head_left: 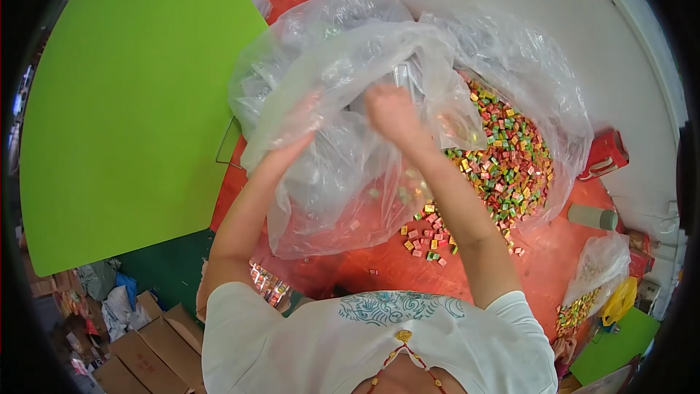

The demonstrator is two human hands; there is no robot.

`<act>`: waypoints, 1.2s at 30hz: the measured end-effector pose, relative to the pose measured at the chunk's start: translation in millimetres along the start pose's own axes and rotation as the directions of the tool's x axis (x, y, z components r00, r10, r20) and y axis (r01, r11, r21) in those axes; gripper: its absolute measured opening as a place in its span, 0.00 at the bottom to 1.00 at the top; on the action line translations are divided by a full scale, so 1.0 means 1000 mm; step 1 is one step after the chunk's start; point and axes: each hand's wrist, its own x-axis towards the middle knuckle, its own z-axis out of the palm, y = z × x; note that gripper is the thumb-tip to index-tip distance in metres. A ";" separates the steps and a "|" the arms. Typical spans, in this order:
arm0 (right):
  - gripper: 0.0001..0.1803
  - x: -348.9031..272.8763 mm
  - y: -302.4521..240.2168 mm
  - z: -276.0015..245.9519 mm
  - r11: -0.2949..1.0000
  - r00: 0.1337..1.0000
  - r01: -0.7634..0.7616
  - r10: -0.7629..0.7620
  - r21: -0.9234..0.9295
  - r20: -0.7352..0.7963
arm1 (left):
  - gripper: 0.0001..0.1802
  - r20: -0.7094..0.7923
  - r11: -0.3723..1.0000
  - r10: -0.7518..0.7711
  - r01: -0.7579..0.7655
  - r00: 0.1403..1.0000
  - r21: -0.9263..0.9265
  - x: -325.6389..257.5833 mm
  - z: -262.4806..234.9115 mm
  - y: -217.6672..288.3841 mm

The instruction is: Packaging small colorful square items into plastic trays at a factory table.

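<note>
A big clear plastic bag [328,182] lies bunched on the red table in front of me, its mouth spread wide. My left hand [300,120] is at the bag's left side, partly behind the milky film, so its fingers are veiled. My right hand [392,111] is closed into a fist in the bag's opening; whatever it grips is hidden. Just beyond that fist stands a grey, rectangular, metal-looking thing [403,76], mostly covered by plastic. To the right, a heap of small foil-wrapped cubes [510,160] in red, gold and green lies partly under clear film.
The red tabletop [350,270] carries several loose cubes near my right forearm. A green panel [138,102] rises at the left. At the right are a red box [605,155], a pale cylinder [592,217] and a smaller bag of cubes [583,306]. Cardboard boxes [157,350] stand lower left.
</note>
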 end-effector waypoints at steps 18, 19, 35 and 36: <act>0.34 0.025 0.005 0.081 0.712 0.795 -0.585 0.599 0.388 0.101 | 0.23 0.347 0.091 -0.571 0.477 0.744 -0.874 0.049 0.128 -0.047; 0.37 0.021 0.036 0.099 0.720 0.780 -0.585 0.625 0.374 0.019 | 0.22 0.445 0.028 -0.549 0.548 0.707 -0.836 0.074 0.147 -0.032; 0.56 -0.124 -0.079 -0.057 -0.090 0.701 -0.287 0.659 0.954 0.272 | 0.31 0.135 0.376 -0.303 0.249 0.943 -0.892 -0.028 0.067 0.076; 0.56 -0.140 -0.094 -0.071 -0.179 0.725 -0.211 0.631 0.961 0.276 | 0.31 0.192 0.361 -0.258 0.279 0.947 -0.890 -0.042 0.060 0.092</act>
